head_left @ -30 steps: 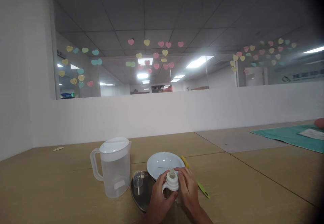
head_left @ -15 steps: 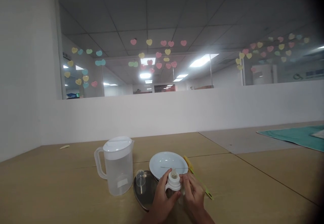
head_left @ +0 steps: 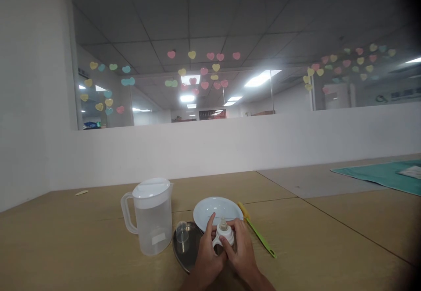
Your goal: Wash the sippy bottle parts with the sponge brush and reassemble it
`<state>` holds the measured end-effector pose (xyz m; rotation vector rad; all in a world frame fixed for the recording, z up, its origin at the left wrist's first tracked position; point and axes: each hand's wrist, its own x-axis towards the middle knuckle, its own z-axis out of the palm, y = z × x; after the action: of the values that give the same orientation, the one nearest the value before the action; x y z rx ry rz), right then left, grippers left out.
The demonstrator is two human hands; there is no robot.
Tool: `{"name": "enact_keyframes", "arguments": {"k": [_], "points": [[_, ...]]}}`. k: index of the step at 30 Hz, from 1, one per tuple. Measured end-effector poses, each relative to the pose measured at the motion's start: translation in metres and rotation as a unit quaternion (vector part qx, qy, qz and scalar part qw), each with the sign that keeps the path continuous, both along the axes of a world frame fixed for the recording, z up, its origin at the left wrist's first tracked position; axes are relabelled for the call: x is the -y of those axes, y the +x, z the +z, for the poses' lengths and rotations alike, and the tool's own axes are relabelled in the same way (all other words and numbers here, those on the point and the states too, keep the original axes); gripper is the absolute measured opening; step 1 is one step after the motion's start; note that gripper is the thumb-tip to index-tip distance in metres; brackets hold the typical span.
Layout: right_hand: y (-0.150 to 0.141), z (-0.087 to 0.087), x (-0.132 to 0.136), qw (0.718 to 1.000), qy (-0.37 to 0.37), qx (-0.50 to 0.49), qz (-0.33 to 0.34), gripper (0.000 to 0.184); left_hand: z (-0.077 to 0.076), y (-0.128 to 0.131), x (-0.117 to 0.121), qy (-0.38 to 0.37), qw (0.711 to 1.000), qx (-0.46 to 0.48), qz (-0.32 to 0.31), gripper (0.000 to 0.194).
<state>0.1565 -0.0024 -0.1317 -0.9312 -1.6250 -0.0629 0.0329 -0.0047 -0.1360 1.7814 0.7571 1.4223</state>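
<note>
Low in the middle, both hands are at a baby bottle (head_left: 226, 235) with a clear teat, a white collar and a white side handle. My left hand (head_left: 208, 253) holds it from the left by the handle, its index finger raised. From the right, my right hand (head_left: 242, 251) closes its thumb and fingers around the collar. Below the collar the bottle is hidden by my hands. Just beyond it is a pale bowl (head_left: 207, 205) with a thin straight wire across it. A round metal tray (head_left: 184, 260) lies left of my hands, bearing a clear cap (head_left: 182, 231).
A lidded clear pitcher (head_left: 153, 220) stands left of the tray. Right of the bowl lies a brush (head_left: 261, 237) with a green handle and yellow head. A teal cloth (head_left: 375, 176) is at the far right, and a white wall (head_left: 164, 150) with windows rises behind the table.
My right hand has shifted left and now wraps the collar with its thumb in front. My left index finger has lifted off. The view has shifted slightly.
</note>
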Motion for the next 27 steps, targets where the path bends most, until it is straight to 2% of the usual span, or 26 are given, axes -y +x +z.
{"name": "enact_keyframes", "arguments": {"k": [3, 5, 7, 11, 12, 14, 16, 18, 20, 22, 24, 27], "points": [[-0.002, 0.000, 0.002, 0.998, 0.028, 0.016, -0.052, 0.020, -0.001, 0.005, 0.002, 0.030, 0.999, -0.030, 0.029, 0.076], [-0.002, 0.000, 0.002, 0.998, 0.034, 0.022, -0.055, 0.017, -0.001, 0.003, 0.004, 0.053, 0.995, -0.059, 0.054, 0.070], [-0.002, 0.000, 0.002, 0.998, 0.037, 0.026, -0.045, 0.016, 0.001, -0.005, 0.005, 0.107, 0.985, -0.114, 0.075, 0.065], [-0.002, -0.001, 0.001, 0.998, 0.043, 0.030, -0.042, 0.018, 0.009, -0.039, -0.001, 0.272, 0.922, -0.263, 0.079, 0.068], [-0.002, -0.002, 0.001, 0.998, 0.044, 0.032, -0.044, 0.020, 0.010, -0.048, -0.005, 0.291, 0.912, -0.270, 0.106, 0.068], [-0.002, -0.003, 0.001, 0.997, 0.046, 0.040, -0.043, 0.021, 0.009, -0.061, -0.015, 0.278, 0.901, -0.253, 0.216, 0.062], [-0.002, -0.005, 0.000, 0.997, 0.046, 0.046, -0.036, 0.020, 0.002, -0.068, -0.027, 0.224, 0.885, -0.248, 0.325, 0.054], [-0.003, -0.006, 0.000, 0.997, 0.046, 0.050, -0.029, 0.020, -0.009, -0.070, -0.038, 0.159, 0.857, -0.290, 0.395, 0.050], [-0.003, -0.006, -0.001, 0.997, 0.047, 0.051, -0.027, 0.021, -0.020, -0.069, -0.045, 0.096, 0.822, -0.362, 0.429, 0.049], [-0.003, -0.005, -0.001, 0.997, 0.046, 0.051, -0.027, 0.021, -0.026, -0.067, -0.047, 0.050, 0.798, -0.423, 0.428, 0.051], [-0.003, -0.004, 0.000, 0.997, 0.041, 0.051, -0.026, 0.021, -0.023, -0.066, -0.045, 0.032, 0.795, -0.440, 0.417, 0.053], [-0.002, -0.005, -0.001, 0.998, 0.038, 0.047, -0.026, 0.022, -0.008, -0.064, -0.038, 0.089, 0.813, -0.350, 0.457, 0.045]]}}
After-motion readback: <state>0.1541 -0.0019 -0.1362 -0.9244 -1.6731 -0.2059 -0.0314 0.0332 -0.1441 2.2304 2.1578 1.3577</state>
